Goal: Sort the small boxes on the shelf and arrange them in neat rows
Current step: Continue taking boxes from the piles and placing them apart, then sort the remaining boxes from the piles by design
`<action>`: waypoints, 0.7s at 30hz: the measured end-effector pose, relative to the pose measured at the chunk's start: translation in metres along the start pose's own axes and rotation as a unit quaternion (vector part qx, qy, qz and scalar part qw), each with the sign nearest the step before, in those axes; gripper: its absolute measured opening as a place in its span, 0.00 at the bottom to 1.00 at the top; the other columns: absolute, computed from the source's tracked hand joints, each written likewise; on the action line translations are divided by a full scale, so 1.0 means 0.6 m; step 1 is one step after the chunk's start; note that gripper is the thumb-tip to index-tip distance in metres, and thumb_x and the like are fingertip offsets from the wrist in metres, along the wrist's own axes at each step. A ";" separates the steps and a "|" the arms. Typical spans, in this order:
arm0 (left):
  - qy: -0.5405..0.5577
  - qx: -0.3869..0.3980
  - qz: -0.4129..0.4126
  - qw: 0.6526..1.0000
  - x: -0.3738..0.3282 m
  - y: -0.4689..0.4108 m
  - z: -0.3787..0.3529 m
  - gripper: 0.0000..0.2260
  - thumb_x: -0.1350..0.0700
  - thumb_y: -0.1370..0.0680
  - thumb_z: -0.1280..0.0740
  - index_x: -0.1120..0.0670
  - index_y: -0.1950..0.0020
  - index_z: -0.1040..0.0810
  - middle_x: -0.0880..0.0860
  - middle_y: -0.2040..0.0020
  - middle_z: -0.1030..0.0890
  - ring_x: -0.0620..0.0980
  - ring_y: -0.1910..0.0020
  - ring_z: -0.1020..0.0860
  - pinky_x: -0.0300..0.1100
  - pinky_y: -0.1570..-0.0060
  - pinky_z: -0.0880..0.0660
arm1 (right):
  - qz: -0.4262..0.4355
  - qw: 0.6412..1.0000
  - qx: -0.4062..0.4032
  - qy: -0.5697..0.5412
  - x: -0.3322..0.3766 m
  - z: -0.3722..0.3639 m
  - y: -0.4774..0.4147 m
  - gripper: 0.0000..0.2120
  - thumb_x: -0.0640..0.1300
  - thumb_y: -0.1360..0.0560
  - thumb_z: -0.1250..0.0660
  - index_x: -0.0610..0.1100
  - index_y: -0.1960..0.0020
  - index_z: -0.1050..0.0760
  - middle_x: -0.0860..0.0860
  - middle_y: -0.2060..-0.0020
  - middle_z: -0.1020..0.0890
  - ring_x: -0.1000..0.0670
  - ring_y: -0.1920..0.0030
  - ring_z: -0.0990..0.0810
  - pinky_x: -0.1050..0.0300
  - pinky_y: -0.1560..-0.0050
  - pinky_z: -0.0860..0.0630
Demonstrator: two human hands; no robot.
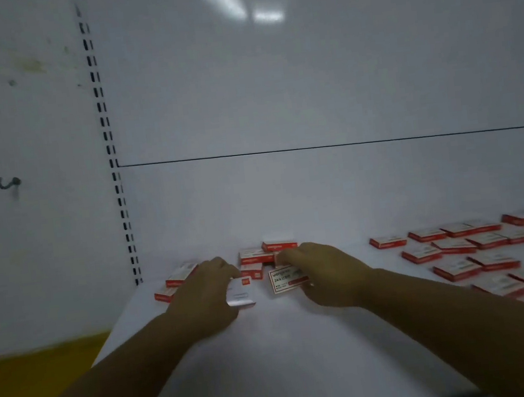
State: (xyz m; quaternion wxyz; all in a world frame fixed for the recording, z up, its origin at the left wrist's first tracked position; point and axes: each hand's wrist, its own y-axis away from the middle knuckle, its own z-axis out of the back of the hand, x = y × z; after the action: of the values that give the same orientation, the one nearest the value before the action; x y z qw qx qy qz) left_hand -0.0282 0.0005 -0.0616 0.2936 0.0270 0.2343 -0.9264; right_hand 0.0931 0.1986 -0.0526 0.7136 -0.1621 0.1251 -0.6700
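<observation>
Small red-and-white boxes lie on a white shelf (286, 351). A loose cluster (255, 257) sits near the back left. My left hand (204, 296) is closed on one small box (241, 292), which is tilted with its white face up. My right hand (322, 274) grips another box (287, 279), tilted so that its printed label shows. Two more boxes (177, 280) lie to the left of my left hand. On the right, several boxes (473, 250) lie flat in rough rows.
The white back panel (308, 96) rises behind the shelf. A slotted upright (115, 168) runs down the left side, with a hook (8, 183) on the wall beyond it. A yellow surface (36, 374) lies below the shelf's left edge.
</observation>
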 end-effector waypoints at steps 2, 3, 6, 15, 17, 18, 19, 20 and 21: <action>-0.011 -0.002 -0.029 1.000 -0.052 -0.009 0.012 0.19 0.38 0.34 0.30 0.44 0.47 0.24 0.45 0.52 0.25 0.43 0.55 0.30 0.39 0.54 0.29 | -0.002 0.999 -0.011 0.032 -0.024 0.029 0.038 0.22 0.39 0.28 0.37 0.51 0.36 0.34 0.49 0.46 0.24 0.51 0.50 0.27 0.63 0.53 0.34; -0.015 -0.006 -0.044 0.999 -0.081 -0.012 0.015 0.18 0.38 0.34 0.30 0.44 0.49 0.24 0.45 0.53 0.24 0.43 0.57 0.30 0.39 0.56 0.29 | -0.005 0.999 -0.017 0.048 -0.038 0.044 0.059 0.21 0.40 0.27 0.37 0.51 0.36 0.35 0.50 0.47 0.23 0.52 0.52 0.28 0.63 0.55 0.35; -0.041 -0.015 -0.081 0.996 -0.176 -0.024 0.009 0.18 0.38 0.33 0.31 0.45 0.49 0.24 0.45 0.55 0.25 0.43 0.58 0.29 0.39 0.58 0.28 | -0.015 0.997 -0.038 0.063 -0.083 0.089 0.131 0.18 0.41 0.26 0.37 0.52 0.38 0.35 0.50 0.48 0.23 0.53 0.54 0.29 0.61 0.57 0.34; -0.055 0.014 -0.117 0.991 -0.456 -0.080 -0.052 0.21 0.39 0.33 0.31 0.46 0.45 0.27 0.46 0.50 0.25 0.45 0.54 0.29 0.39 0.58 0.32 | -0.094 0.992 -0.051 0.061 -0.252 0.195 0.362 0.20 0.44 0.28 0.34 0.55 0.40 0.36 0.49 0.48 0.24 0.49 0.51 0.26 0.53 0.52 0.25; -0.046 0.025 -0.124 0.991 -0.499 -0.097 -0.068 0.19 0.42 0.33 0.30 0.46 0.45 0.27 0.46 0.50 0.24 0.45 0.54 0.28 0.38 0.60 0.31 | -0.104 0.992 -0.054 0.050 -0.284 0.203 0.391 0.20 0.46 0.27 0.33 0.57 0.40 0.37 0.51 0.46 0.24 0.51 0.50 0.26 0.56 0.51 0.26; -0.040 0.032 -0.130 0.990 -0.518 -0.107 -0.076 0.18 0.42 0.32 0.30 0.46 0.45 0.26 0.46 0.51 0.23 0.44 0.55 0.28 0.36 0.61 0.31 | -0.111 0.992 -0.052 0.043 -0.299 0.206 0.400 0.20 0.47 0.27 0.33 0.58 0.40 0.38 0.52 0.46 0.24 0.51 0.50 0.26 0.56 0.50 0.26; -0.036 0.039 -0.136 0.989 -0.535 -0.118 -0.084 0.18 0.42 0.32 0.31 0.46 0.46 0.26 0.45 0.52 0.23 0.43 0.56 0.27 0.35 0.62 0.31 | -0.122 0.991 -0.051 0.035 -0.317 0.209 0.405 0.20 0.48 0.28 0.33 0.59 0.41 0.38 0.53 0.46 0.23 0.52 0.50 0.26 0.57 0.51 0.26; -0.031 0.043 -0.139 0.989 -0.548 -0.131 -0.090 0.17 0.40 0.31 0.31 0.45 0.46 0.26 0.45 0.53 0.24 0.43 0.57 0.27 0.36 0.61 0.31 | -0.136 0.989 -0.056 0.027 -0.339 0.213 0.407 0.20 0.48 0.28 0.32 0.59 0.42 0.37 0.53 0.47 0.23 0.52 0.51 0.25 0.58 0.52 0.25; -0.025 0.043 -0.139 0.989 -0.557 -0.146 -0.096 0.17 0.40 0.31 0.32 0.45 0.46 0.26 0.44 0.53 0.24 0.43 0.57 0.27 0.37 0.60 0.30 | -0.159 0.985 -0.070 0.018 -0.364 0.217 0.407 0.19 0.48 0.28 0.32 0.58 0.42 0.37 0.52 0.48 0.23 0.52 0.52 0.24 0.59 0.53 0.25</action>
State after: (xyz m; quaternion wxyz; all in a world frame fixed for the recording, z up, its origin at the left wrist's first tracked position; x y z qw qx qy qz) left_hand 0.1942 0.2666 -0.0134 0.1668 -0.0163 0.1880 -0.9678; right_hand 0.3525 0.4369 -0.0393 0.5827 -0.2173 0.1574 -0.7671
